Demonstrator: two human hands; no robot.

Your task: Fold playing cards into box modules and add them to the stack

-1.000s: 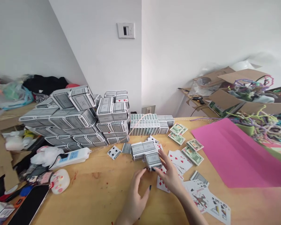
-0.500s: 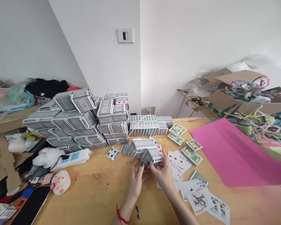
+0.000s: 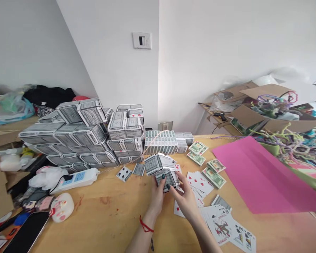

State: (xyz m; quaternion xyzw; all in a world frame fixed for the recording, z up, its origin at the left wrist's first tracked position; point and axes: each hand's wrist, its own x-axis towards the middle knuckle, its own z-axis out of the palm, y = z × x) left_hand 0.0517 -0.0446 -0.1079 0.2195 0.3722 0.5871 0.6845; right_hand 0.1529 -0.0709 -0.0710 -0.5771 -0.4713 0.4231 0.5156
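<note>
Both my hands meet at the middle of the wooden table (image 3: 116,225). My left hand (image 3: 158,193) and my right hand (image 3: 184,198) are closed on a card block (image 3: 167,178), a small cube made of grey-backed playing cards, and hold it just above the table. A longer block of the same cards (image 3: 158,163) sits right behind it, touching or nearly touching it. Loose face-up playing cards (image 3: 200,181) lie under and to the right of my right hand.
A big stack of grey card blocks (image 3: 79,137) fills the back left. A row of decks (image 3: 162,144) stands by the wall. A pink sheet (image 3: 263,175), green-backed card piles (image 3: 214,175), a power strip (image 3: 77,177) and cardboard boxes (image 3: 265,112) surround the middle.
My left hand has come up from the table and closed on the small card block beside my right hand. The block has been lifted and tilted against the longer block.
</note>
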